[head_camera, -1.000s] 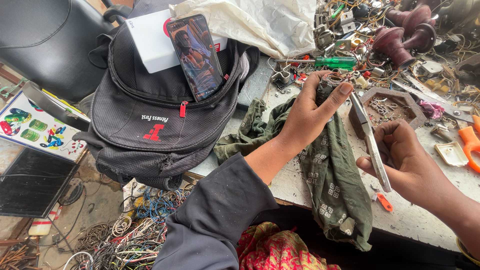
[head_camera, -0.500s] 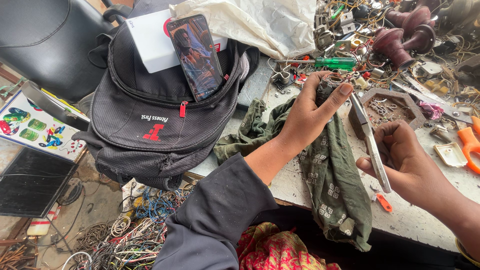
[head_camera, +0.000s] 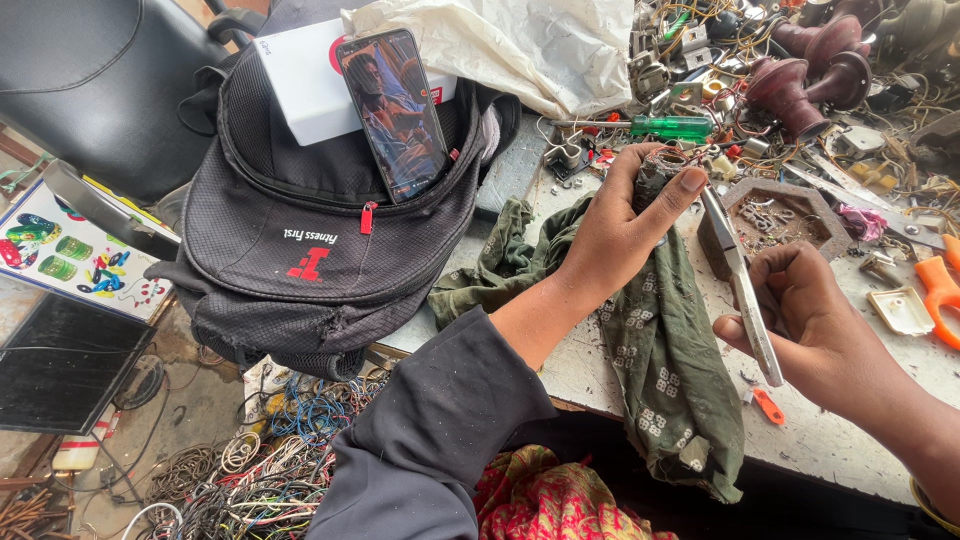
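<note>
Left hand (head_camera: 610, 235) is wrapped around a dark, grimy cylindrical part (head_camera: 655, 170) held over a green patterned cloth (head_camera: 670, 360), its long axis roughly upright and its open end tipped up and away from the person. Right hand (head_camera: 805, 315) is closed on a flat metal tool (head_camera: 738, 280), whose length runs from the palm up toward the part. Table (head_camera: 830, 440) edge lies close below; clutter crowds the far side, and a black backpack (head_camera: 320, 240) sits left.

Part in left hand (head_camera: 610, 235) mostly hidden by fingers, cloth (head_camera: 670, 350). Orange tool (head_camera: 940, 290) cut off at 3 o'clock edge. Parts heap (head_camera: 800, 60) at 1 o'clock too tangled to tell.
</note>
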